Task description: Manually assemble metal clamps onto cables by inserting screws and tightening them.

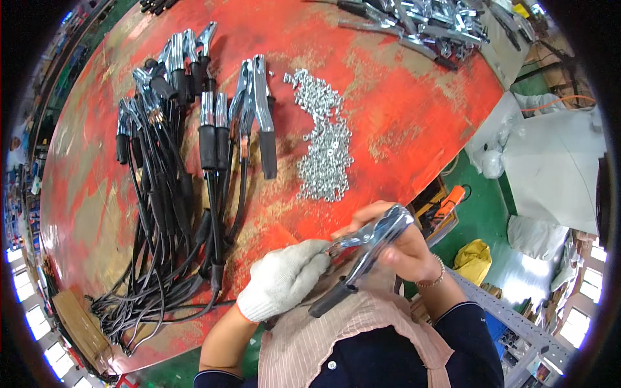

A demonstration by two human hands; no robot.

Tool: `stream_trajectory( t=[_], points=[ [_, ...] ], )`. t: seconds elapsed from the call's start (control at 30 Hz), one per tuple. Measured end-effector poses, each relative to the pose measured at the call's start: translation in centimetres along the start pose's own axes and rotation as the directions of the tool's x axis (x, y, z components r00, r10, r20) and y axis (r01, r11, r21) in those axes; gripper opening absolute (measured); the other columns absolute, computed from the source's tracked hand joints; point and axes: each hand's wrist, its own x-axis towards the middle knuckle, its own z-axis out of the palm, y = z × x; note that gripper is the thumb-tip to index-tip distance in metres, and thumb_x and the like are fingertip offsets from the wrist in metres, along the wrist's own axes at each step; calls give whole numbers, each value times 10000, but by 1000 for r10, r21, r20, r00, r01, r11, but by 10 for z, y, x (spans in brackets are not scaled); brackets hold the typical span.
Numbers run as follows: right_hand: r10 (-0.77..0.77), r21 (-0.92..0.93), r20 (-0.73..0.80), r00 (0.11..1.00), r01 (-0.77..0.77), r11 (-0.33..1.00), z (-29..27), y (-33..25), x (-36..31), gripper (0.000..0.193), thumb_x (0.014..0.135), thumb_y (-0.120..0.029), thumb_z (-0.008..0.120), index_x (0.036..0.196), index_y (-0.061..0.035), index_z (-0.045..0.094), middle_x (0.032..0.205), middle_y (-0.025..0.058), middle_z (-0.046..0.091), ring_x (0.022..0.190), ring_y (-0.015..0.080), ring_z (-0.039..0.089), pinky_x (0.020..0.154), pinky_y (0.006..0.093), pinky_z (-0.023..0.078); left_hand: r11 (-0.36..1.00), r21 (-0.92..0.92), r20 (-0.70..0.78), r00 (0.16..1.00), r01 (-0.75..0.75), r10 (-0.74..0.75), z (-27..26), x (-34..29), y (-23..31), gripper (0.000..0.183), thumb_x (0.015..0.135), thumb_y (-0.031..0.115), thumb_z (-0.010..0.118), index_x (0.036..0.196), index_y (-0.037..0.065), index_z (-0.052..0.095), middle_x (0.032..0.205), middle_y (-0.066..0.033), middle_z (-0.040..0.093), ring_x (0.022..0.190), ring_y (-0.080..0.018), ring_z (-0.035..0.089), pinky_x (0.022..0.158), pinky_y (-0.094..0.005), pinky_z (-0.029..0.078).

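In front of my apron, a shiny metal spring clamp (369, 247) with a black sleeve (332, 297) on one handle lies across my right hand (414, 255). The bare fingers of that hand are closed around the clamp near its jaws. My left hand (284, 277), in a white knitted glove, is closed at the clamp's other handle, where a bit of copper colour shows by the fingertips. A black cable (223, 303) runs under the glove; its end inside the grip is mostly hidden.
A heap of small metal nuts (323, 165) lies on the red table (388, 129). Clamps with black cables (171, 200) are bundled at left; one clamp (253, 97) stands nearer the nuts. Loose clamps (427, 29) pile up at the far right. An orange tool (449, 202) sits beyond the table edge.
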Motion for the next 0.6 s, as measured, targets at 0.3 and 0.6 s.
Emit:
stream_trajectory(
  t=[0.3,0.6],
  points=[
    [-442,-954,38,896,164,252,-84,-14,144,126,865,-162,632,977,-139,685,919,53,624,873,218,622,752,339,503,987,-153,-67,996,44,-55,6,11,-12,236,945,126,493,1089,21,647,788,-87,649,718,-149,627,680,-289,505],
    [-218,-958,219,951,167,-232,-87,-22,174,54,797,-187,645,821,-140,658,814,42,616,812,242,622,683,386,498,985,-149,-21,996,87,-91,-1,17,-14,238,945,173,510,1089,37,641,801,-116,661,738,-215,648,682,-328,513]
  ],
)
